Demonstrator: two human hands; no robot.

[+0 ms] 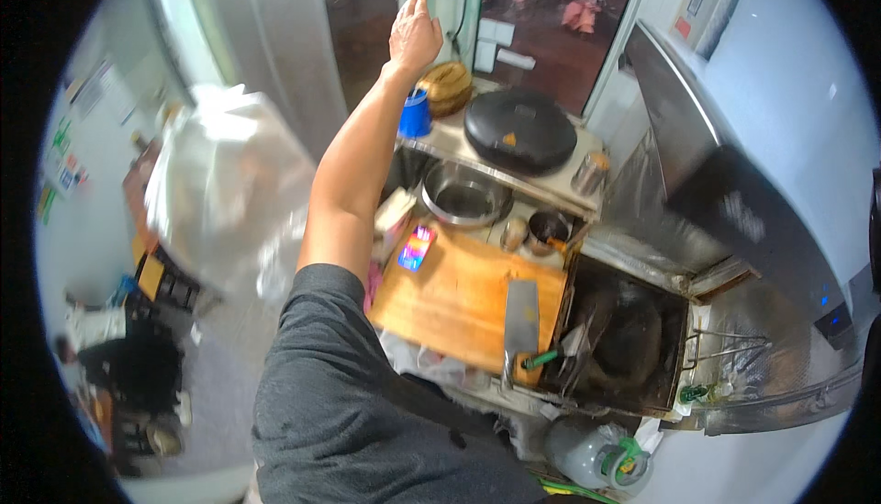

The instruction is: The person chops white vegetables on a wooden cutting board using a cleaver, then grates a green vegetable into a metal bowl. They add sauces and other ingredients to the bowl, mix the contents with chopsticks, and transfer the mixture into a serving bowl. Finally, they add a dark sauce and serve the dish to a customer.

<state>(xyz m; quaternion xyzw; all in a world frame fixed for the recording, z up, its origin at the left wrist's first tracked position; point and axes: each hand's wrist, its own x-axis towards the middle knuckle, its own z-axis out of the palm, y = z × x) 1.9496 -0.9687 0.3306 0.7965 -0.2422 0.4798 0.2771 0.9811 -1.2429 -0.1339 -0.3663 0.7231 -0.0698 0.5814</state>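
My left hand (416, 34) is raised at the end of an outstretched arm, its back towards me, fingers extended and close together, with nothing seen in it. Below it stand a blue plastic container (416, 115) and a round woven-looking brown item (447, 87); whether the hand touches anything behind it cannot be told. My right hand is out of view. Before me lies a wooden cutting board (454, 297), bearing a lit phone (417, 248) at its far left and a broad-bladed cleaver (522, 318) near its right edge. A green-handled utensil (540, 359) lies beside the cleaver.
A round black appliance (521, 129) sits on the back ledge, above a steel basin (464, 194). A dark cooking station (619, 339) adjoins the board, with a gas cylinder (585, 449) below. Clear plastic bags (220, 180) hang at left; a person (124, 352) is beyond them.
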